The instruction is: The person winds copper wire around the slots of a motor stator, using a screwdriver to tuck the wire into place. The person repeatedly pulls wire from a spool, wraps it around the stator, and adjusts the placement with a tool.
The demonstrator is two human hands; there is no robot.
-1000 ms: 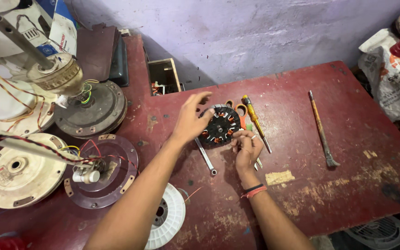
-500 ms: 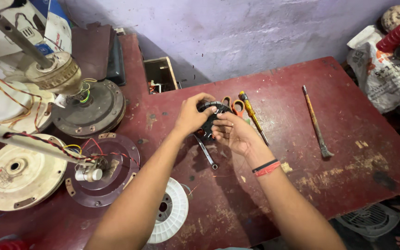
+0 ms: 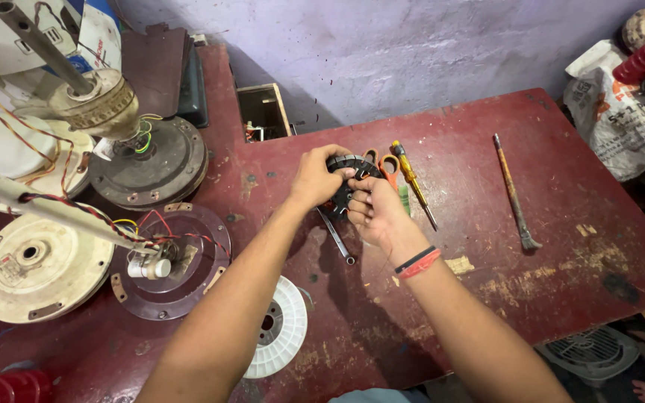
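Both my hands hold a round black fan stator (image 3: 343, 170) with orange windings, lifted and tilted above the dark red table (image 3: 487, 298). My left hand (image 3: 315, 177) grips its left side from above. My right hand (image 3: 371, 209) grips its lower right edge, a black and a red band on that wrist. Just right of the stator lie orange-handled scissors (image 3: 388, 169) and a yellow-handled screwdriver (image 3: 410, 179). A metal wrench (image 3: 337, 240) lies on the table under my hands.
A long chisel-like tool (image 3: 514, 195) lies to the right. A white empty spool (image 3: 281, 328) sits under my left forearm. Dismantled fan covers and motors (image 3: 166, 257) with wires crowd the left side. A wooden box (image 3: 263, 112) stands at the back by the wall.
The stator lay on the table with my hands beside it; both hands closed on it and lifted it. My view also shifted slightly.
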